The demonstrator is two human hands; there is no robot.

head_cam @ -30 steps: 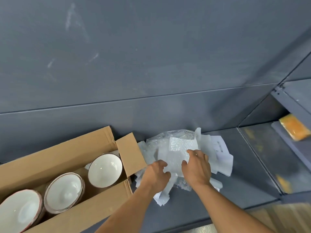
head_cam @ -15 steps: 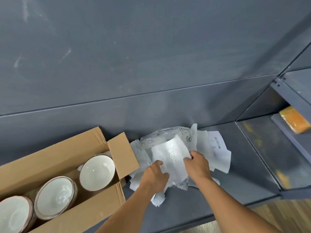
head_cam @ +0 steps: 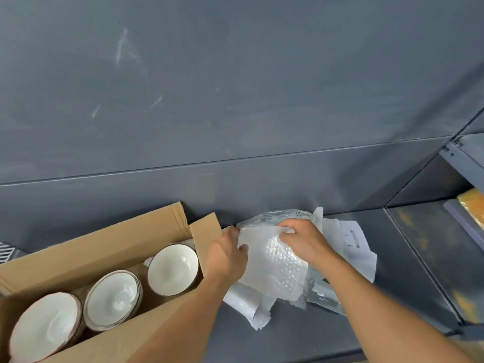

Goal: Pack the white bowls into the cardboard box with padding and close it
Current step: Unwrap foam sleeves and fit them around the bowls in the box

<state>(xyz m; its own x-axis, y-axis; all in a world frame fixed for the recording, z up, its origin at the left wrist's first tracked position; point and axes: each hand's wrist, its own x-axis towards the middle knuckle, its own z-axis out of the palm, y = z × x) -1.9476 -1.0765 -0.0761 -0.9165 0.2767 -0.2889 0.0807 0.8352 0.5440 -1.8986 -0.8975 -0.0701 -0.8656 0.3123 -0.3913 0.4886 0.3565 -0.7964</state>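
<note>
An open cardboard box [head_cam: 86, 247] lies at the lower left with three white bowls standing in a row inside: a dark-rimmed bowl [head_cam: 172, 269] at the right end, a middle bowl [head_cam: 112, 299] and a left bowl [head_cam: 44, 328]. Right of the box sits a heap of white padding sheets [head_cam: 348, 247]. A sheet of bubble wrap [head_cam: 275, 268] is lifted off that heap. My left hand [head_cam: 226, 255] pinches its left edge, beside the box's end flap. My right hand [head_cam: 303, 239] grips its top edge.
Everything rests on a dark grey metal shelf [head_cam: 301, 334] against a grey back wall. A clear plastic bag [head_cam: 277, 216] lies behind the padding. To the right, a neighbouring shelf bay holds an orange packet [head_cam: 472, 205]. Wooden floor shows at the bottom right.
Both hands have raised the bubble wrap sheet off the heap and spread it wider. My right hand moved up to its top edge; my left hand shifted to its left edge.
</note>
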